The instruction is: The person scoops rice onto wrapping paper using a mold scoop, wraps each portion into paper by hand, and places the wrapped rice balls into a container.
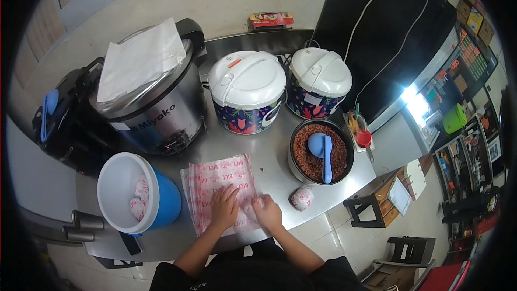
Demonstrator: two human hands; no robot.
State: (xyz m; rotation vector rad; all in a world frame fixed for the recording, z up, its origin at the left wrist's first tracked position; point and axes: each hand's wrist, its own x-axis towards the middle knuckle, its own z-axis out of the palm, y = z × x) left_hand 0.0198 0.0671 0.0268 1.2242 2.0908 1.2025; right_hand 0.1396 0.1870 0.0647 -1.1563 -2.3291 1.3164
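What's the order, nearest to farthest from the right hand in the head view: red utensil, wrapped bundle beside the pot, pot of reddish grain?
From the right hand:
1. Wrapped bundle, just to its right.
2. Pot of reddish grain, ahead and to the right.
3. Red utensil, past the pot on its right side.

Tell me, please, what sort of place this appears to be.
It looks like a small commercial food-preparation area, perhaps a takeaway kitchen: there are two white-lidded, flower-patterned cookers, reddish-brown grains in a round black-lined pot, and white rectangular paper sheets with red print.
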